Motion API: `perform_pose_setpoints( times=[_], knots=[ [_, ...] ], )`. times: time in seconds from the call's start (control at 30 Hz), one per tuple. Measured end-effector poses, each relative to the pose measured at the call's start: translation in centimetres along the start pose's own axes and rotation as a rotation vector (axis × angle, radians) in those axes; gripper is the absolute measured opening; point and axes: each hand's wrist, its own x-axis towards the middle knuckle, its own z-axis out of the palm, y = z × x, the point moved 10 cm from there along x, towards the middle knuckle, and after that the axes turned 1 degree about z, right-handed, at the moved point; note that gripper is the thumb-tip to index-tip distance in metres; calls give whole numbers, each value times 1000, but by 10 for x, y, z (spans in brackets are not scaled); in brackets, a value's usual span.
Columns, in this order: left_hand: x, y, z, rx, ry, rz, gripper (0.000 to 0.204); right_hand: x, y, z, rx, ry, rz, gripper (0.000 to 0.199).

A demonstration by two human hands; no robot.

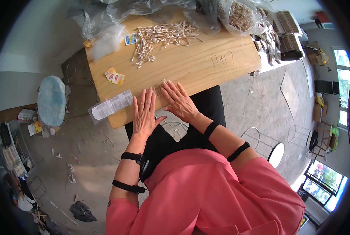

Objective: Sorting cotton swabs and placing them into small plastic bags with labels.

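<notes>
Hands (swabs between) at table edge

Wooden table — cotton swabs, yellow cards, bags

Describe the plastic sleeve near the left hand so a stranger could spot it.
Find the wooden table, then its near left corner, beside the left hand. There a clear plastic sleeve juts past the edge. Unlike the small yellow cards farther back, it is long, with a white printed panel.
</notes>
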Motion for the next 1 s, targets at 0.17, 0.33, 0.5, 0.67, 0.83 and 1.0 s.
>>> perform_pose_setpoints(
  times=[0.17,0.33,0.5,0.67,0.83,1.0],
  knots=[
    [2,-2,-1,25,-12,-25,110,2,-1,-4,130,44,20,80],
    [7,-9,-21,-240,304,-92,89,7,24,-26,503,338,149,57],
    [22,-18,-26,-581,670,-401,56,22,51,-30,876,718,348,44],
    [31,-18,-24,-648,696,-354,53,41,31,-16,974,610,359,37],
    [34,-20,-16,-704,672,-347,53,42,34,-9,1090,677,406,38],
    [31,-26,-22,-762,675,-299,53,47,33,-9,1152,618,369,36]
  ],
)
